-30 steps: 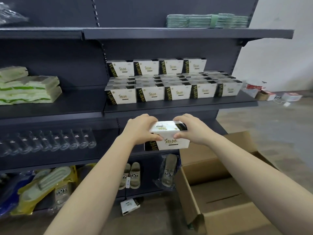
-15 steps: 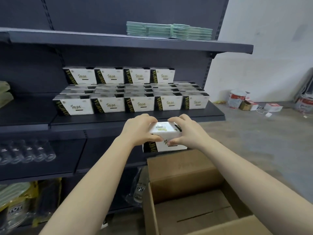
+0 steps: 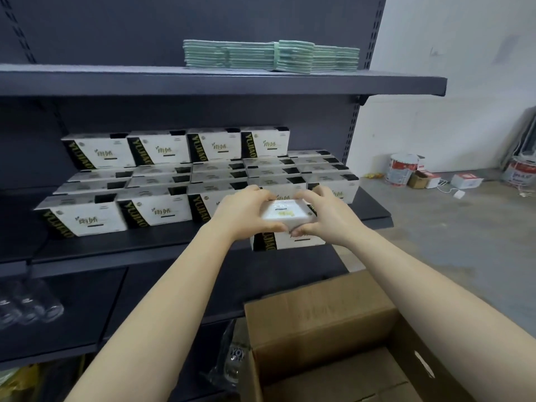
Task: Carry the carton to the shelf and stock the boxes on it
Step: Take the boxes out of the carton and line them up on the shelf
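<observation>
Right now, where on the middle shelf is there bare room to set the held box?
Bare: the strip of middle shelf before the front row of boxes, and the right end past the last box. Stacking room: the low box tops right of the upper row. Crowded: the box block itself. The left hand and right hand grip the held box.
</observation>
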The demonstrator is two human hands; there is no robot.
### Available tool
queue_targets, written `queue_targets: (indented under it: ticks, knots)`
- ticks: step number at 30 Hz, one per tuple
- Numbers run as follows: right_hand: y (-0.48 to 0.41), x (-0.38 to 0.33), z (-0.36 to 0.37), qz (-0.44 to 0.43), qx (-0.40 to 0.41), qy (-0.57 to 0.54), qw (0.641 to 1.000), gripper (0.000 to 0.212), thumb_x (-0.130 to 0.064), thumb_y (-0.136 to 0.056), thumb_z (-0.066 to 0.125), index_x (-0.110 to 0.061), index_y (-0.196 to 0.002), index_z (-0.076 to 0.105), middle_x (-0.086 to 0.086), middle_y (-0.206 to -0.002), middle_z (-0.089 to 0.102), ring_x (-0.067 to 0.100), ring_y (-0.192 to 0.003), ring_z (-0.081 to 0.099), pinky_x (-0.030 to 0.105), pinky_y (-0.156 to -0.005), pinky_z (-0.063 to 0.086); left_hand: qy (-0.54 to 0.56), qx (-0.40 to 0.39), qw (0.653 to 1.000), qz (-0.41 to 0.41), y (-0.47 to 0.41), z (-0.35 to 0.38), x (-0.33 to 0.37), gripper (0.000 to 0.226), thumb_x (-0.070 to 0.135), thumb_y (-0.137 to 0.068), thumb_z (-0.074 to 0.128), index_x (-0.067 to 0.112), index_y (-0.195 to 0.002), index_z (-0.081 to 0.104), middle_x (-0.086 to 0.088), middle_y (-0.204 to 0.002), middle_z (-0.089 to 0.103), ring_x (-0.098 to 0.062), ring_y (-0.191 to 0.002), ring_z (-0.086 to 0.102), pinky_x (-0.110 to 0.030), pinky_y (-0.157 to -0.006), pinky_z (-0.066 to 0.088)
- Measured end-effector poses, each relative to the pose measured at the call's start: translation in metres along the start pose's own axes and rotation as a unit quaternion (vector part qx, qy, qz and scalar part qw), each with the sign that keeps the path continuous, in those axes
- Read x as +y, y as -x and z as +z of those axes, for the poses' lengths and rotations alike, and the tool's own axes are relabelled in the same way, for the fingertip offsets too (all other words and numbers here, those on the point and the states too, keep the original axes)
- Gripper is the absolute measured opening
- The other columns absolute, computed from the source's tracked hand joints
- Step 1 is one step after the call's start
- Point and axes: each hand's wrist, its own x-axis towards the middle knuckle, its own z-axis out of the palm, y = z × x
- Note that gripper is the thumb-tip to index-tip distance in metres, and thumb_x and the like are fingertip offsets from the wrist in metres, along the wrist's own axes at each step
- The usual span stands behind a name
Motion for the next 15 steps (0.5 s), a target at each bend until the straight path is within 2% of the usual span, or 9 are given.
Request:
queue_targets:
  ticks: [6,10,15]
  knots:
    - [-0.036,0.026,-0.005,0.039,0.015,-0.002,0.999,0.084,-0.052,-0.062,0.085,-0.037,-0.135,0.046,0.003,-0.127,0.036,0.025,-0.108,0.051,0.037,-0.086,0.047,0.012,0.016,1.000,0.007,-0.040,-0.005,-0.013,0.074,0.061,-0.077,0.069,0.027,-0.139,0.048,0.006,-0.132,0.052,-0.015,-0.119,0.051,-0.039,-0.093,0.048]
    - [-0.053,0.040,-0.015,0.058,0.024,-0.001,0.998,0.086,-0.052,-0.062,0.085,-0.036,-0.137,0.046,0.007,-0.133,0.031,0.026,-0.108,0.050,0.039,-0.089,0.049,0.031,0.014,0.999,-0.006,-0.055,-0.007,-0.019,0.072,0.055,-0.081,0.069,0.029,-0.143,0.043,0.005,-0.140,0.050,-0.017,-0.126,0.049,-0.041,-0.098,0.048]
    - [-0.077,0.058,-0.035,0.048,0.043,0.014,0.998,0.084,-0.053,-0.062,0.085,-0.034,-0.134,0.047,0.009,-0.131,0.031,0.031,-0.103,0.053,0.043,-0.091,0.050,0.039,0.014,0.999,-0.031,-0.066,-0.006,-0.019,0.076,0.053,-0.081,0.070,0.030,-0.146,0.038,0.003,-0.141,0.052,-0.018,-0.126,0.051,-0.041,-0.098,0.048]
